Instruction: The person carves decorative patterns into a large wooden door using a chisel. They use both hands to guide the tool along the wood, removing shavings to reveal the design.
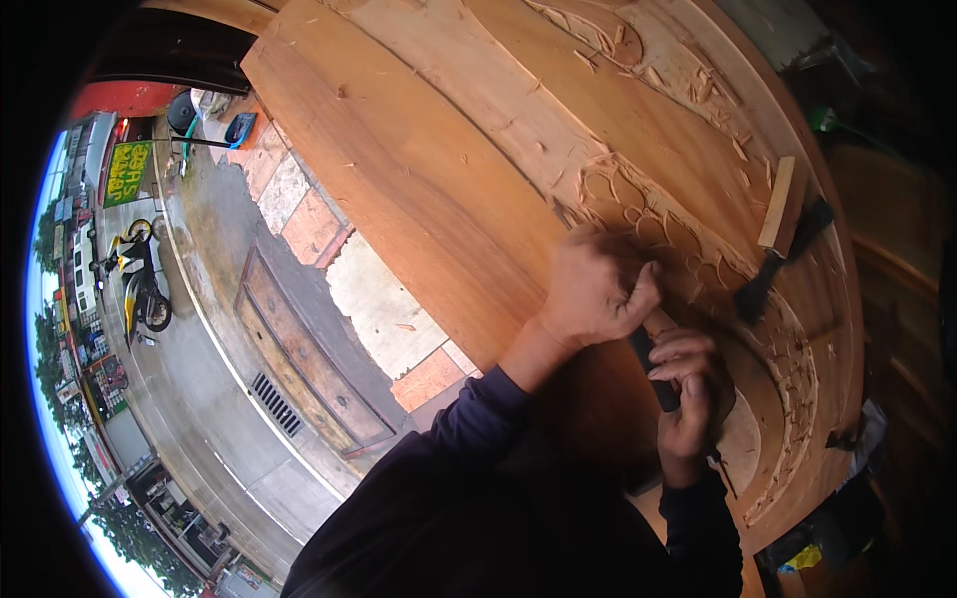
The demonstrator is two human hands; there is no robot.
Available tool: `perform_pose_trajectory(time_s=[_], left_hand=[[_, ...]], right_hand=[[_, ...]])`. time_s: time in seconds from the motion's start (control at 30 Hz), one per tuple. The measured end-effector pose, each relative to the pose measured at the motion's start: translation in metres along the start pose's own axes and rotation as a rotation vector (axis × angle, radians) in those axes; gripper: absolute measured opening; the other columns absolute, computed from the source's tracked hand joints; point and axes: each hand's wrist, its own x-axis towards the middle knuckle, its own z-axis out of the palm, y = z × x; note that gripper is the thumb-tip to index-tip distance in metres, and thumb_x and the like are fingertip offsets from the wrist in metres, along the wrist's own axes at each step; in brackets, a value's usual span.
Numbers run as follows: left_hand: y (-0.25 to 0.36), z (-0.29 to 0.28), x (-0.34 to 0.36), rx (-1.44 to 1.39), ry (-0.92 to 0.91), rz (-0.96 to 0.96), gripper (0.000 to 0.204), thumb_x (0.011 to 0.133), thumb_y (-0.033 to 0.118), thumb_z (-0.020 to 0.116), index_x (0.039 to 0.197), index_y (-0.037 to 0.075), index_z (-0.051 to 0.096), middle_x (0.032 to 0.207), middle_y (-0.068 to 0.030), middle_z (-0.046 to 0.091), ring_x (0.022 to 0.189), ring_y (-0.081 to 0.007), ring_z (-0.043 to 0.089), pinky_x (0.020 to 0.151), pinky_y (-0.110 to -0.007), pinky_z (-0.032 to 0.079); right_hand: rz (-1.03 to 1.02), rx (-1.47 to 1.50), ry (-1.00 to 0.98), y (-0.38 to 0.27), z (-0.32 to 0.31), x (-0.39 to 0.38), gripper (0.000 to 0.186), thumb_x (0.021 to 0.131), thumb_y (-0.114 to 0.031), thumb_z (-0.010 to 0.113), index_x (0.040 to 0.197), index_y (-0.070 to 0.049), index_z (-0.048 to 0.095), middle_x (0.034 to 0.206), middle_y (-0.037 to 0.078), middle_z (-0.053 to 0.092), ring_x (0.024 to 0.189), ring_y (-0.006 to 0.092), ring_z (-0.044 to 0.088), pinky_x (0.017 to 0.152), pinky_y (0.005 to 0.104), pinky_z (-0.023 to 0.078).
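Observation:
A carved wooden panel (439,159) lies before me, with curling shavings (623,194) along its carved band. My left hand (598,289) is closed low over that band, around the front part of a carving tool (650,371) with a dark round handle. Its cutting end is hidden under the hand. Just nearer and to the right, my right hand (691,389) wraps its fingers round the dark handle. To the right of both hands, a hammer-like tool (783,204) with a pale wooden handle and dark head rests on the panel.
More wood chips (713,85) lie scattered at the panel's far right. Left of the panel are a tiled floor edge (384,299), a drain grate (276,404) and a street with a yellow-black motorcycle (145,279). A dark bundle (832,528) sits by the panel's near right edge.

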Motion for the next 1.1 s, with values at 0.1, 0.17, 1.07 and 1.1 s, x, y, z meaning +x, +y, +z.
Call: perform_pose_trajectory(time_s=[0.1,0.17,1.07,1.1], left_hand=[[0.007,0.005,-0.018,-0.016,0.01,0.1,0.022,0.083,0.017,0.067,0.062,0.009,0.064,0.064,-0.0085,0.063,0.067,-0.0299,0.064,0.065,-0.041,0.049],[0.015,0.007,-0.026,-0.047,0.007,0.123,0.023,0.082,0.019,0.067,0.061,0.01,0.064,0.064,-0.0088,0.062,0.068,-0.0299,0.064,0.066,-0.042,0.05],[0.002,0.0,-0.02,-0.075,0.037,0.048,0.032,0.086,0.019,0.061,0.059,0.006,0.051,0.06,-0.0152,0.052,0.06,-0.0383,0.053,0.06,-0.047,0.04],[0.004,-0.003,-0.016,-0.063,0.044,0.046,0.032,0.085,0.019,0.062,0.059,0.006,0.052,0.06,-0.0155,0.054,0.061,-0.0386,0.054,0.06,-0.047,0.041]], right_hand=[[0.307,-0.001,0.067,-0.029,0.016,-0.026,0.018,0.105,-0.009,0.058,0.118,0.001,0.065,0.094,0.011,0.065,0.087,0.0194,0.064,0.078,0.03,0.051],[0.672,0.148,-0.175,-0.041,0.002,-0.036,0.032,0.108,-0.013,0.055,0.137,0.0,0.059,0.093,0.008,0.064,0.076,0.0121,0.061,0.069,0.0266,0.05],[0.16,-0.132,0.049,-0.054,-0.017,-0.019,0.03,0.104,-0.011,0.052,0.126,0.0,0.069,0.127,0.021,0.069,0.124,0.0328,0.065,0.104,0.0419,0.051],[-0.002,-0.213,0.058,-0.039,-0.034,-0.034,0.035,0.103,-0.013,0.042,0.114,0.005,0.07,0.12,0.022,0.07,0.116,0.0347,0.067,0.1,0.0432,0.054]])
